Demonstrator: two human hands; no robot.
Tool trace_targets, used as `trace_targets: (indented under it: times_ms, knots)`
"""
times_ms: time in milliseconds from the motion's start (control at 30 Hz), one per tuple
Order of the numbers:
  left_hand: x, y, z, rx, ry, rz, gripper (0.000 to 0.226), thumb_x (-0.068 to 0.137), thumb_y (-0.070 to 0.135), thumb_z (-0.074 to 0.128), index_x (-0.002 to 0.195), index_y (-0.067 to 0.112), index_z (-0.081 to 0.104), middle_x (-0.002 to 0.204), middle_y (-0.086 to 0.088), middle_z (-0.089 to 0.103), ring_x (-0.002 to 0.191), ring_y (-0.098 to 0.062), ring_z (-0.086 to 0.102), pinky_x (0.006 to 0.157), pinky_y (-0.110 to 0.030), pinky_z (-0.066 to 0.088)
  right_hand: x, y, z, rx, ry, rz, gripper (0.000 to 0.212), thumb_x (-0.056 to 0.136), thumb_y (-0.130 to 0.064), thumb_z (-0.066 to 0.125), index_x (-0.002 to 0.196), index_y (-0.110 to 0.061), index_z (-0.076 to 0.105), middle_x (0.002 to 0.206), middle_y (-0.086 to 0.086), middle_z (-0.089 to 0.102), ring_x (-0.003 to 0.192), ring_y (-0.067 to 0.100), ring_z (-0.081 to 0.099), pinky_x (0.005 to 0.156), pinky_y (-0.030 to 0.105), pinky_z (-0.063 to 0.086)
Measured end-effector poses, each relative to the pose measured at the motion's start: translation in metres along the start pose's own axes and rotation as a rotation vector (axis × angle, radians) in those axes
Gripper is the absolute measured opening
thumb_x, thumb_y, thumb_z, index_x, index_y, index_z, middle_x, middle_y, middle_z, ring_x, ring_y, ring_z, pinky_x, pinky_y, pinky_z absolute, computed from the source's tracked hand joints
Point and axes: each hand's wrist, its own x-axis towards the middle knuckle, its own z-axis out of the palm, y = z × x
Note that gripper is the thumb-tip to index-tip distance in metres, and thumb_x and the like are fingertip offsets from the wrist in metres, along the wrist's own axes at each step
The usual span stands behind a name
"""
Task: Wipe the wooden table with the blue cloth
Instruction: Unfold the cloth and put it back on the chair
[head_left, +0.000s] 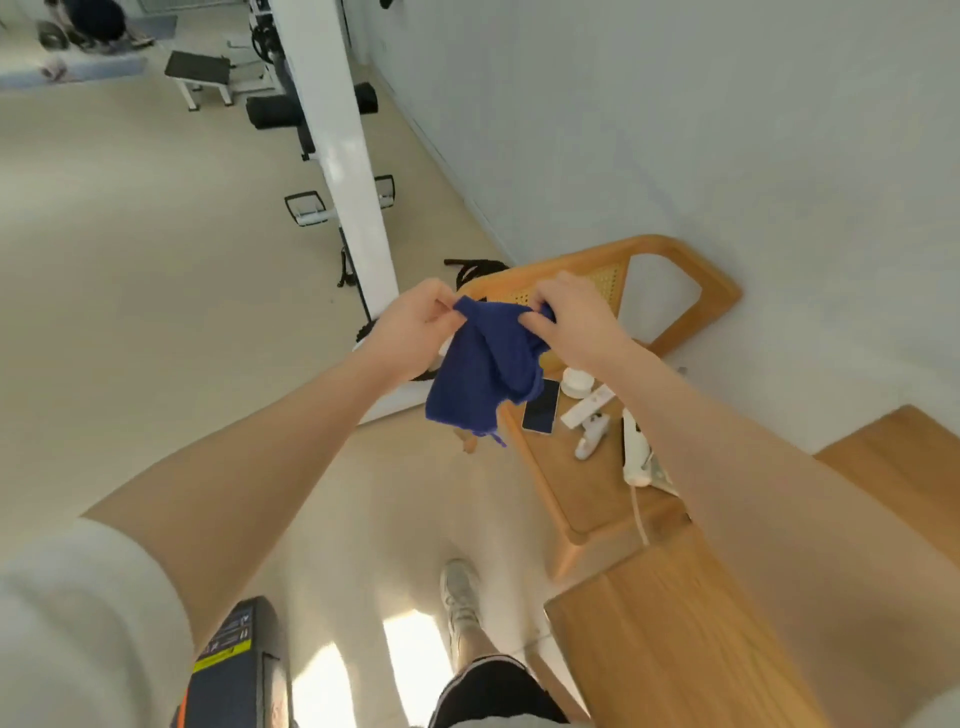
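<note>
Prep step: I see left hand (410, 327) and right hand (574, 317) both pinching the blue cloth (480, 371) midair at 12 o'clock, wooden table (670, 623) at 4 o'clock unwiped, next needs lowering cloth onto it.

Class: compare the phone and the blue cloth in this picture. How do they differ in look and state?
The phone is flat, rigid and dark; the cloth is blue, soft and creased. The phone lies on the wooden seat; the cloth hangs in the air, pinched by the left hand and right hand.
</note>
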Motion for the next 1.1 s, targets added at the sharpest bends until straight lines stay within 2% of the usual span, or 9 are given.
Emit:
trace_targets:
  times_ms: [133, 233, 400, 500, 633, 733, 833, 967, 1100]
  knots:
    - [0.11, 0.0, -0.003, -0.175, -0.078, -0.054, 0.017, 0.096, 0.011, 0.045, 0.086, 0.023, 0.052, 0.111, 0.005, 0.06, 0.101, -0.013, 0.058, 0.089, -0.033, 0.048, 0.098, 0.031, 0.005, 0.194, -0.025, 0.133, 0.02, 0.09, -0.013, 0.05, 0.073, -0.011, 0.039, 0.065, 0.0, 0.041, 0.056, 0.01, 0.033, 0.05, 0.017, 0.03]
    - [0.178, 0.007, -0.01, -0.129, -0.127, -0.042, 0.019, 0.097, 0.009, 0.039, 0.085, 0.021, 0.048, 0.086, 0.005, 0.055, 0.078, -0.007, 0.051, 0.072, -0.02, 0.044, 0.16, 0.048, -0.002, 0.252, -0.029, 0.183, 0.021, 0.091, -0.014, 0.047, 0.073, -0.014, 0.037, 0.06, -0.003, 0.039, 0.054, 0.01, 0.034, 0.045, 0.012, 0.031]
    - [0.285, 0.013, -0.014, -0.035, -0.164, 0.018, 0.013, 0.098, 0.018, 0.034, 0.098, 0.017, 0.047, 0.085, 0.005, 0.053, 0.078, -0.011, 0.049, 0.073, -0.028, 0.041, 0.231, 0.081, -0.011, 0.308, 0.013, 0.27, 0.003, 0.095, -0.014, 0.043, 0.092, -0.016, 0.044, 0.067, -0.008, 0.048, 0.067, 0.015, 0.045, 0.057, 0.024, 0.033]
    - [0.346, 0.011, -0.004, 0.065, -0.203, 0.095, 0.019, 0.099, 0.017, 0.032, 0.107, 0.013, 0.048, 0.091, 0.002, 0.055, 0.082, -0.012, 0.05, 0.069, -0.025, 0.04, 0.265, 0.104, -0.018, 0.235, 0.074, 0.327, 0.022, 0.096, -0.011, 0.038, 0.106, -0.01, 0.057, 0.088, -0.004, 0.056, 0.083, 0.014, 0.048, 0.066, 0.022, 0.03]
    - [0.429, -0.006, 0.013, 0.121, -0.263, 0.136, 0.021, 0.099, 0.015, 0.032, 0.109, 0.008, 0.049, 0.092, -0.003, 0.054, 0.083, -0.015, 0.049, 0.072, -0.031, 0.039, 0.304, 0.143, -0.014, 0.261, 0.136, 0.538, 0.021, 0.095, -0.011, 0.037, 0.091, -0.003, 0.057, 0.079, 0.004, 0.05, 0.078, 0.019, 0.044, 0.067, 0.03, 0.03]
    - [0.497, -0.017, 0.023, 0.261, -0.472, 0.228, 0.022, 0.097, 0.032, 0.044, 0.093, 0.013, 0.055, 0.087, 0.001, 0.058, 0.081, -0.016, 0.053, 0.076, -0.03, 0.041, 0.328, 0.165, -0.001, 0.428, 0.137, 0.735, 0.022, 0.094, -0.011, 0.039, 0.074, -0.01, 0.049, 0.065, 0.002, 0.043, 0.062, 0.017, 0.04, 0.058, 0.029, 0.032]
    - [0.545, -0.017, 0.03, 0.489, -0.807, 0.279, 0.033, 0.086, 0.046, 0.057, 0.094, 0.015, 0.064, 0.086, 0.001, 0.065, 0.076, -0.014, 0.058, 0.068, -0.023, 0.044, 0.349, 0.175, 0.011, 0.642, 0.204, 0.945, 0.02, 0.091, -0.018, 0.047, 0.076, -0.008, 0.053, 0.063, 0.008, 0.047, 0.059, 0.024, 0.045, 0.053, 0.029, 0.037]
    - [0.592, -0.026, 0.043, 0.669, -1.201, 0.275, 0.027, 0.079, 0.044, 0.066, 0.092, 0.022, 0.07, 0.084, 0.0, 0.072, 0.079, -0.017, 0.067, 0.067, -0.024, 0.049, 0.348, 0.186, 0.023, 0.701, 0.049, 1.063, 0.039, 0.076, -0.044, 0.068, 0.091, -0.008, 0.068, 0.075, 0.02, 0.065, 0.063, 0.028, 0.059, 0.058, 0.035, 0.045]
    - [0.63, -0.038, 0.068, 0.533, -1.45, 0.145, 0.028, 0.078, 0.034, 0.072, 0.099, 0.017, 0.068, 0.091, -0.001, 0.072, 0.089, -0.021, 0.067, 0.077, -0.029, 0.053, 0.336, 0.205, 0.039, 0.766, 0.003, 1.158, 0.04, 0.061, -0.035, 0.067, 0.092, -0.009, 0.068, 0.079, 0.016, 0.066, 0.069, 0.026, 0.059, 0.06, 0.031, 0.046]
